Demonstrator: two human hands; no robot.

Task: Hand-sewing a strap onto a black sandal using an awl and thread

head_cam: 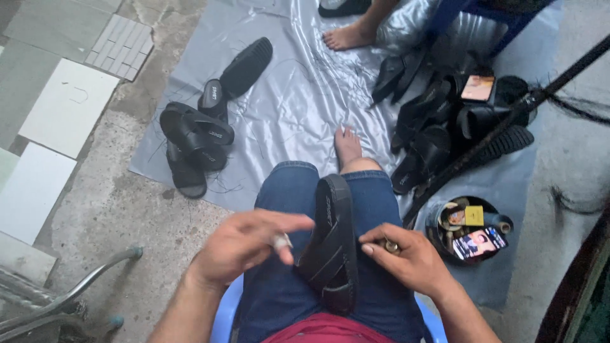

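A black cross-strap sandal (pixel 332 244) lies on my lap, sole down, on my blue denim shorts (pixel 286 203). My left hand (pixel 244 244) hovers just left of the sandal with fingers spread and a white wrap on one fingertip; it holds nothing. My right hand (pixel 406 257) rests at the sandal's right edge, fingers closed on a small brownish tool (pixel 389 245). My bare foot (pixel 347 147) rests on the grey plastic sheet (pixel 292 108).
Several black sandals (pixel 197 136) lie at the sheet's left edge, and a bigger heap (pixel 438 121) sits at the right. A round tub (pixel 467 228) holds a phone and small items. Another person's bare foot (pixel 346 37) is at the top. A metal chair leg (pixel 76 289) is lower left.
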